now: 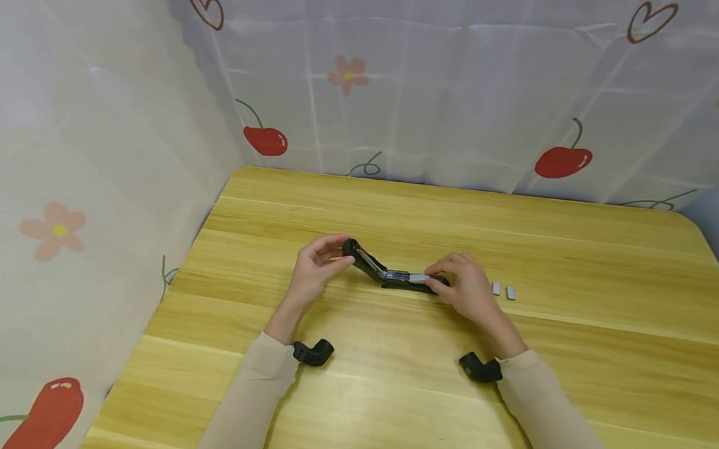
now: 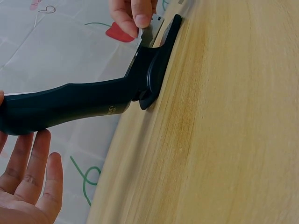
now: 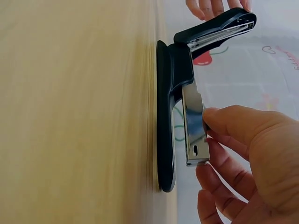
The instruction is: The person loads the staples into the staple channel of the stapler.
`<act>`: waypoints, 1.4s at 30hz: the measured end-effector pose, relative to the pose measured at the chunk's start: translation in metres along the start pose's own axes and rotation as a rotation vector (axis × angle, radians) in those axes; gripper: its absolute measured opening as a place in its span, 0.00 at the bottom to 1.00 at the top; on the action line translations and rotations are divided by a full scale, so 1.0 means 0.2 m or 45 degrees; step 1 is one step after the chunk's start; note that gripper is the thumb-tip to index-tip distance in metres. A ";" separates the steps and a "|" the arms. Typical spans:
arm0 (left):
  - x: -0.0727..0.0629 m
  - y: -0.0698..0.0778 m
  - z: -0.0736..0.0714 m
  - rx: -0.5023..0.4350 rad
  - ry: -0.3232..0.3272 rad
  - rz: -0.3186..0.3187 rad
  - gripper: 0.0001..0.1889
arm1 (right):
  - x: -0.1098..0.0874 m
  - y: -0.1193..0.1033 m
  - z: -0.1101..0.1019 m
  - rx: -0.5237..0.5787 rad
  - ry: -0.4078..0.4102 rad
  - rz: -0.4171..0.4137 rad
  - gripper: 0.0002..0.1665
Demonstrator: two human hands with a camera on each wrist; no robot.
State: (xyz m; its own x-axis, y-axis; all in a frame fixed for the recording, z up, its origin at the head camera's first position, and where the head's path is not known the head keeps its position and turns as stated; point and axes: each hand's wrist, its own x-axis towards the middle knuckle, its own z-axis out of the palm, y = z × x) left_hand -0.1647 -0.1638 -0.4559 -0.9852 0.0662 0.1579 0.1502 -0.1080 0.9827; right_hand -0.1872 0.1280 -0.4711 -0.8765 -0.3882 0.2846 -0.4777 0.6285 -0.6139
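Note:
A black stapler (image 1: pixel 366 262) stands opened on the wooden table, its upper arm (image 3: pixel 219 30) swung up to the left. My left hand (image 1: pixel 321 262) holds the raised end of that arm between thumb and fingers. On the right, the base (image 3: pixel 164 121) rests along the tabletop, with the metal magazine (image 3: pixel 191 112) above it. My right hand (image 1: pixel 464 287) pinches a pale silver staple strip (image 1: pixel 418 278) at the magazine, thumb on the near side. The fingers partly hide the strip and the magazine's end.
Two small grey staple strips (image 1: pixel 495 288) lie on the table (image 1: pixel 384 407) just right of my right hand. A black camera mount (image 1: pixel 481 367) sits at my right wrist, another at my left. A patterned curtain (image 1: pixel 430 104) hangs behind the table's far edge.

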 end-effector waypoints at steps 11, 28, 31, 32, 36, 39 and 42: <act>0.00 0.01 0.01 0.000 0.010 0.007 0.21 | 0.01 -0.02 0.03 0.041 -0.010 -0.008 0.07; 0.00 0.00 0.01 0.008 0.002 0.000 0.22 | 0.03 -0.04 0.07 0.065 0.000 -0.025 0.06; 0.00 0.00 0.01 0.007 0.001 0.003 0.21 | 0.03 -0.04 0.07 0.066 -0.002 -0.027 0.06; 0.00 0.00 0.01 0.004 0.000 0.006 0.21 | 0.03 -0.04 0.07 0.069 -0.003 -0.029 0.06; 0.00 0.00 0.01 -0.017 -0.007 0.015 0.21 | 0.02 -0.04 0.06 0.079 -0.009 -0.029 0.07; 0.00 0.00 0.01 -0.024 -0.010 0.012 0.21 | 0.02 -0.03 0.07 0.079 -0.010 -0.029 0.07; 0.00 0.00 0.01 -0.022 -0.013 0.008 0.21 | 0.02 -0.03 0.06 0.081 -0.008 -0.029 0.08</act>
State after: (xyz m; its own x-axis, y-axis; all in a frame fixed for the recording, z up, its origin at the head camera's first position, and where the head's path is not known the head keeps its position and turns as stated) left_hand -0.1645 -0.1620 -0.4550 -0.9834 0.0753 0.1650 0.1548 -0.1257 0.9799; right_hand -0.1872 0.1137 -0.4756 -0.8651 -0.4061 0.2945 -0.4924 0.5756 -0.6529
